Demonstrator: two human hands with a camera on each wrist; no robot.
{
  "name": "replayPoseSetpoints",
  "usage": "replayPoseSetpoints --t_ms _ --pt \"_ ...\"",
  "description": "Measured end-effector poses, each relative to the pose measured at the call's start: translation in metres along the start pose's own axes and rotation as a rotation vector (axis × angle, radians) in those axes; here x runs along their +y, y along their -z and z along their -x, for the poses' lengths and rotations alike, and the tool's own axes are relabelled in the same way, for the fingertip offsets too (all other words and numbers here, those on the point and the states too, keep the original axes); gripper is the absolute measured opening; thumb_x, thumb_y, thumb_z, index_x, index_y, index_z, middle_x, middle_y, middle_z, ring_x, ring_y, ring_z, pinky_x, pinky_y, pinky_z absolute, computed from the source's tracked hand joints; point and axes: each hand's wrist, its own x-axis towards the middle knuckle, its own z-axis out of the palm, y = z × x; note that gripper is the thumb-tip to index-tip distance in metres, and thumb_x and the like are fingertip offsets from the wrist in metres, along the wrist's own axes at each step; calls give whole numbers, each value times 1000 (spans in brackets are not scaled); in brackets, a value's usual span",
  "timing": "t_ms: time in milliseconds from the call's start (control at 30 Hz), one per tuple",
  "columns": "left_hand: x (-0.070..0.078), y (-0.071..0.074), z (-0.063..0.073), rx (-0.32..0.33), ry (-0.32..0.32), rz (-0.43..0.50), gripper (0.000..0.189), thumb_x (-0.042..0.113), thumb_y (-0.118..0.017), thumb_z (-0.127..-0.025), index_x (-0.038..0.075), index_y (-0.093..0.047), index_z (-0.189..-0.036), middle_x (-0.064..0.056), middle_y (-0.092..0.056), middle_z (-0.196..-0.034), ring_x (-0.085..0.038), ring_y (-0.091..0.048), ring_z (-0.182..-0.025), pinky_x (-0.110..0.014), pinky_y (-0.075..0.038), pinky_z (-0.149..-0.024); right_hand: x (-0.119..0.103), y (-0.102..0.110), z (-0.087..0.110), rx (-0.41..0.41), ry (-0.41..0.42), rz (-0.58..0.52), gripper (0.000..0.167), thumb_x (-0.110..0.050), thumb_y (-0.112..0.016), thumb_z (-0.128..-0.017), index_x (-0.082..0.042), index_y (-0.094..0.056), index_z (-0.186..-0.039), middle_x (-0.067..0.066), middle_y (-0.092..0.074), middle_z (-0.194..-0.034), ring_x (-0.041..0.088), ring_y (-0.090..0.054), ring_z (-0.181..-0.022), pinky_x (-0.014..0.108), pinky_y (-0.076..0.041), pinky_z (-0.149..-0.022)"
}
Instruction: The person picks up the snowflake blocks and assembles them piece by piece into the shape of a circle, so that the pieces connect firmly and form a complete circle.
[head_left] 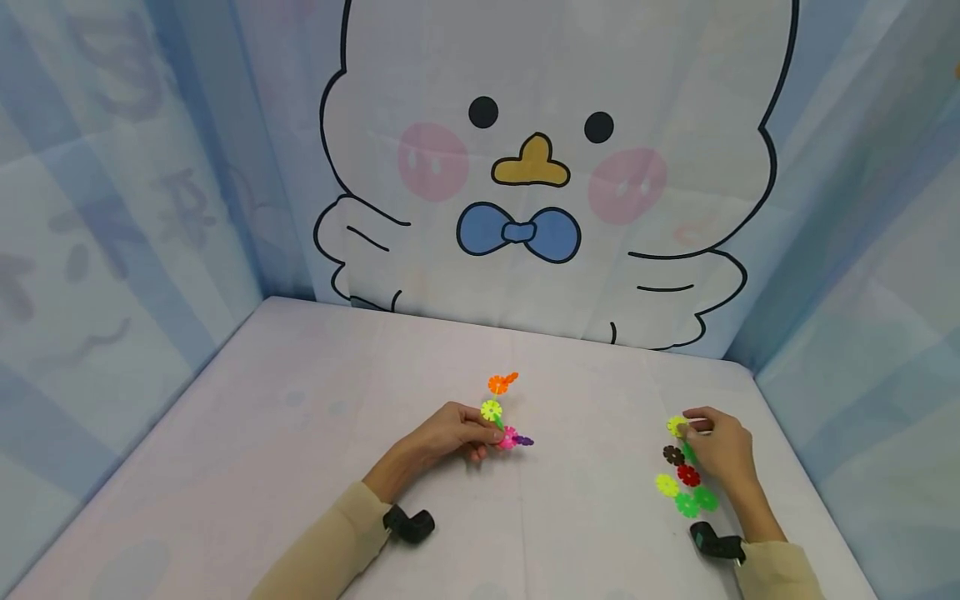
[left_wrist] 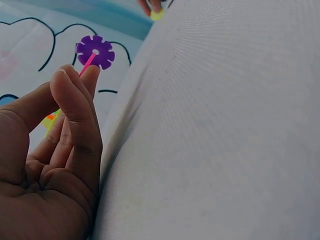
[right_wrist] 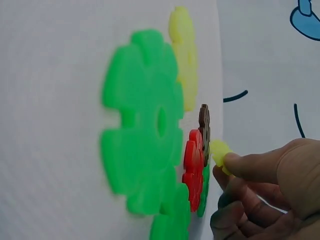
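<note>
My left hand [head_left: 455, 431] pinches a chain of interlocked notched plastic discs above the table. Pink [head_left: 508, 437] and purple [head_left: 523, 441] discs are at its near end, with a yellow disc [head_left: 491, 410] further along and orange discs [head_left: 498, 384] at the far end. In the left wrist view, the purple disc [left_wrist: 95, 52] is slotted onto the pink one, while fingers cover much of the chain. On the right, my right hand [head_left: 722, 446] pinches a single yellow disc [right_wrist: 220, 154] between thumb and fingers, beside a group of loose discs.
The loose group on the table [head_left: 585, 500] includes a brown disc [head_left: 673, 455], a red disc [head_left: 688, 475], another yellow disc [head_left: 667, 485] and several green discs [head_left: 687, 505]. Behind the table hangs a cartoon-printed cloth [head_left: 525, 292]; blue curtains [head_left: 150, 208] flank both sides.
</note>
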Motion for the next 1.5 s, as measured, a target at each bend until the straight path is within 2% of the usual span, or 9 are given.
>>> replayPoseSetpoints --t_ms 100,200,333,433,633,800,967,1133,1500 --pt "0 0 0 2 7 4 26 19 -77 -98 -4 -76 -110 -4 -78 -86 -8 -62 -63 -19 -57 -62 0 -1 0 11 -6 -30 33 -13 -68 -100 10 -69 -124 32 -74 -111 45 -71 -98 32 -56 -68" --pt "0 0 -1 1 5 0 26 19 -77 -98 -4 -76 -110 -4 -78 -86 -8 -62 -63 -19 -57 -62 -4 -3 1 -7 -34 -80 33 -14 -66 -101 10 -70 -123 30 -75 -109 34 -73 -88 23 -51 -64" --pt "0 0 -2 0 -4 -6 25 18 -77 -98 -4 -76 -110 -5 -78 -87 -8 -62 -64 -19 -57 -62 -16 -7 4 -65 -69 -165 34 -15 -65 -104 9 -68 -127 28 -75 -108 17 -71 -76 19 -54 -60" --pt "0 1 -1 -4 -6 -6 25 18 -76 -98 -4 -76 -110 -4 -78 -87 -8 -62 -63 -19 -57 -62 -31 -13 7 -132 -71 -251 35 -16 -65 -105 9 -66 -130 26 -75 -108 12 -71 -72 19 -58 -62" --pt "0 1 -2 -10 0 -3 25 17 -76 -98 -4 -77 -111 -2 -77 -86 -7 -63 -63 -19 -57 -62 -64 -31 19 -303 -26 -473 35 -10 -66 -104 10 -63 -132 21 -74 -108 13 -75 -77 24 -63 -70" --pt "1 0 -2 -4 4 -6 25 18 -77 -98 -3 -76 -111 -3 -78 -86 -8 -63 -62 -19 -57 -62 -90 -47 30 -393 53 -580 31 -7 -69 -101 10 -66 -127 18 -76 -101 16 -77 -76 25 -64 -71" --pt "1 0 0 6 -2 -7 25 18 -77 -98 -4 -76 -110 -5 -78 -87 -8 -62 -63 -19 -57 -61 -109 -56 40 -482 150 -623 28 -9 -71 -100 10 -69 -120 22 -79 -96 19 -78 -73 27 -64 -72" --pt "1 -1 -1 7 -5 -14 25 17 -76 -98 -5 -76 -110 -5 -78 -88 -8 -62 -62 -19 -56 -61 -117 -60 45 -539 220 -632 29 -11 -72 -100 12 -70 -117 25 -79 -93 19 -77 -71 27 -65 -73" --pt "1 -2 0 13 10 -18 26 19 -77 -98 -4 -78 -111 -4 -79 -88 -8 -63 -62 -20 -57 -61 -124 -66 47 -587 213 -675 28 -12 -72 -100 13 -70 -114 26 -78 -93 18 -77 -71 29 -66 -71"
